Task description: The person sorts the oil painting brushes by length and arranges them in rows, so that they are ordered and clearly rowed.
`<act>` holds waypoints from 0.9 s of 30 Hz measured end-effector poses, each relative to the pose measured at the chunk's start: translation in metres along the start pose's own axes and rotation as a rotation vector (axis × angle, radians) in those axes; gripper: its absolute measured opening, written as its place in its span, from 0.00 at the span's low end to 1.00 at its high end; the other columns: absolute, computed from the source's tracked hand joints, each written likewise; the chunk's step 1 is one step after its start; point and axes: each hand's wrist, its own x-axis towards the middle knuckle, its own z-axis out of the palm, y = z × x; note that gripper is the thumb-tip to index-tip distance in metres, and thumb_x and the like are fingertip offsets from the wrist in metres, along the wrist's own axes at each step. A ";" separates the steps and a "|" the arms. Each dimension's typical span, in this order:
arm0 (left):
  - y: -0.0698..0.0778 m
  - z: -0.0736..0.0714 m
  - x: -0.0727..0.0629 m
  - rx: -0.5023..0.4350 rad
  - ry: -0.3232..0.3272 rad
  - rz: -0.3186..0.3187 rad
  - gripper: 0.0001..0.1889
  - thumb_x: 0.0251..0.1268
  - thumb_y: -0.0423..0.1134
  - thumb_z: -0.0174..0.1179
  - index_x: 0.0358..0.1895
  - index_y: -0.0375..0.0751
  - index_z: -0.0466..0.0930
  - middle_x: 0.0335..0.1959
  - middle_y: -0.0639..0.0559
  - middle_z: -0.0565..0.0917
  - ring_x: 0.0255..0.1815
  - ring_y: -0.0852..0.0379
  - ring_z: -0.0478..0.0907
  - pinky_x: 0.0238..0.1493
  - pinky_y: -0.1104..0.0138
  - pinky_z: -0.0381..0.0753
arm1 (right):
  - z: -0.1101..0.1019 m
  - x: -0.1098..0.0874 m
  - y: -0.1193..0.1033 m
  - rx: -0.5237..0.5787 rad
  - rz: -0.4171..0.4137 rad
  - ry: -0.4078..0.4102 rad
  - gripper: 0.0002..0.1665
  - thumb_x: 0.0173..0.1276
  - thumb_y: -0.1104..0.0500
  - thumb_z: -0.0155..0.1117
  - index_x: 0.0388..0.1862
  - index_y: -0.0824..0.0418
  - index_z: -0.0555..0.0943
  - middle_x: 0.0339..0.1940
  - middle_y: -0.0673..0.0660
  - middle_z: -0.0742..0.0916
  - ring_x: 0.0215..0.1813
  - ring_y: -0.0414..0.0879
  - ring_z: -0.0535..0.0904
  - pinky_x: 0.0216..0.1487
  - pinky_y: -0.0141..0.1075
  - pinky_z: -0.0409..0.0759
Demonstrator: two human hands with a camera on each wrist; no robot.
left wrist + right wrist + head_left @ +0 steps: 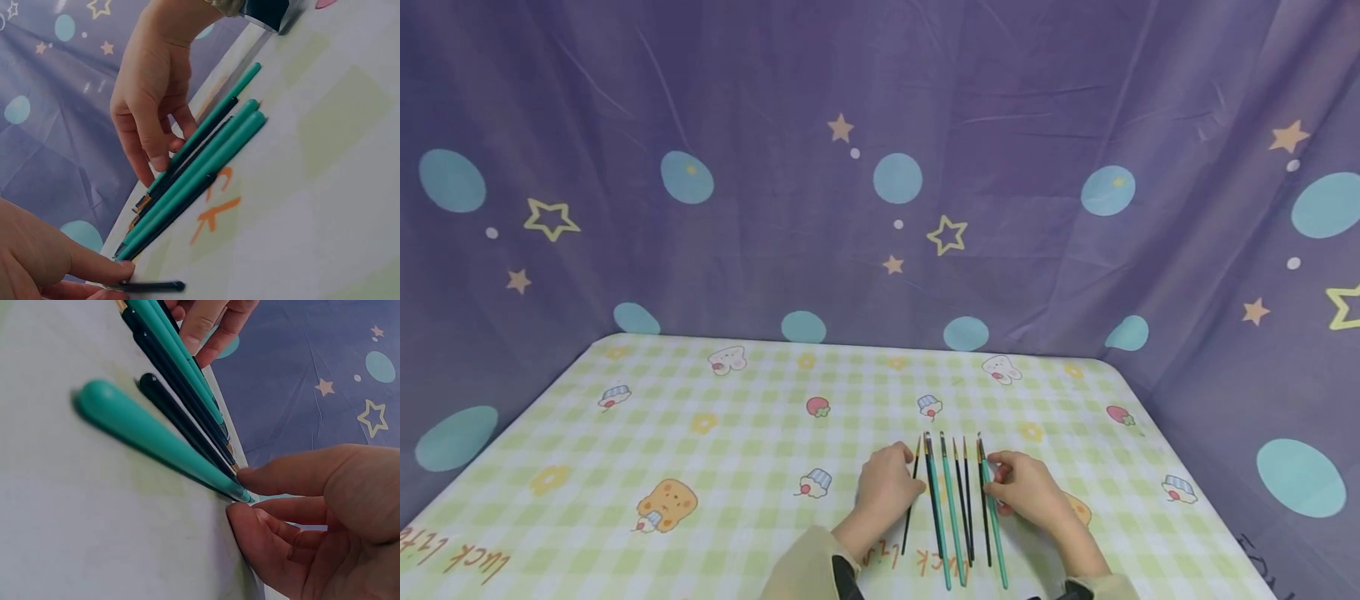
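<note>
- Pinching the leftmost dark brush [906,533] near its far end with the left hand [882,483]; likewise the rightmost teal brush [997,542] with the right hand [1030,490].
- Best pinched lightly, without rolling.
- Avoid nudging the other brushes [952,508] between, on the checked tablecloth [760,454].

Three teal-handled paintbrushes [953,517] and several thinner black-handled brushes [987,533] lay side by side on the counter [737,454], handle ends nearer, bristle ends pointing away. The leftmost black brush [907,525] slanted opposite to the others, its handle end angling outward.
</note>
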 end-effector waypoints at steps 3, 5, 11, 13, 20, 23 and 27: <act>0.002 -0.002 0.001 0.026 0.005 0.010 0.14 0.42 0.31 0.66 0.36 0.35 0.78 0.25 0.49 0.78 0.23 0.57 0.72 0.28 0.64 0.74 | 0.000 0.000 0.000 0.021 0.027 -0.007 0.31 0.51 0.64 0.69 0.55 0.70 0.73 0.24 0.52 0.77 0.17 0.41 0.75 0.21 0.32 0.76; 0.003 -0.003 0.001 0.033 0.007 0.005 0.13 0.42 0.30 0.65 0.36 0.36 0.78 0.27 0.48 0.79 0.25 0.56 0.74 0.30 0.63 0.76 | 0.000 0.001 0.000 0.025 0.038 -0.008 0.32 0.50 0.63 0.70 0.55 0.70 0.73 0.24 0.52 0.76 0.17 0.41 0.75 0.20 0.33 0.76; 0.005 -0.004 0.002 0.030 -0.006 -0.019 0.14 0.41 0.31 0.64 0.37 0.36 0.78 0.30 0.47 0.80 0.27 0.54 0.74 0.31 0.62 0.76 | 0.000 0.001 0.002 0.036 0.044 -0.007 0.32 0.49 0.64 0.70 0.55 0.69 0.73 0.24 0.53 0.77 0.17 0.42 0.76 0.19 0.33 0.77; 0.005 -0.004 0.002 0.024 -0.007 -0.022 0.14 0.41 0.32 0.63 0.37 0.36 0.77 0.31 0.47 0.80 0.27 0.54 0.74 0.31 0.62 0.75 | 0.000 0.001 0.003 0.048 0.045 -0.006 0.32 0.49 0.64 0.70 0.55 0.70 0.73 0.24 0.53 0.77 0.17 0.42 0.76 0.19 0.32 0.77; -0.002 0.001 0.001 -0.050 0.023 -0.046 0.13 0.40 0.34 0.63 0.36 0.38 0.78 0.22 0.51 0.77 0.20 0.56 0.70 0.24 0.65 0.71 | -0.001 0.000 0.005 0.064 0.013 -0.027 0.31 0.50 0.65 0.68 0.56 0.70 0.72 0.24 0.53 0.76 0.17 0.42 0.76 0.19 0.33 0.77; -0.007 0.001 0.002 -0.096 0.020 -0.047 0.13 0.41 0.34 0.63 0.36 0.38 0.78 0.18 0.53 0.75 0.19 0.58 0.69 0.22 0.66 0.69 | -0.001 0.000 0.005 0.065 0.000 -0.037 0.30 0.52 0.66 0.67 0.56 0.71 0.72 0.24 0.53 0.76 0.17 0.42 0.77 0.19 0.33 0.77; -0.012 -0.001 0.005 -0.187 -0.025 -0.070 0.13 0.41 0.34 0.63 0.36 0.39 0.79 0.21 0.54 0.77 0.19 0.60 0.71 0.21 0.68 0.71 | -0.002 0.001 0.005 0.076 -0.006 -0.043 0.30 0.52 0.67 0.66 0.56 0.71 0.72 0.23 0.53 0.76 0.18 0.43 0.77 0.19 0.33 0.77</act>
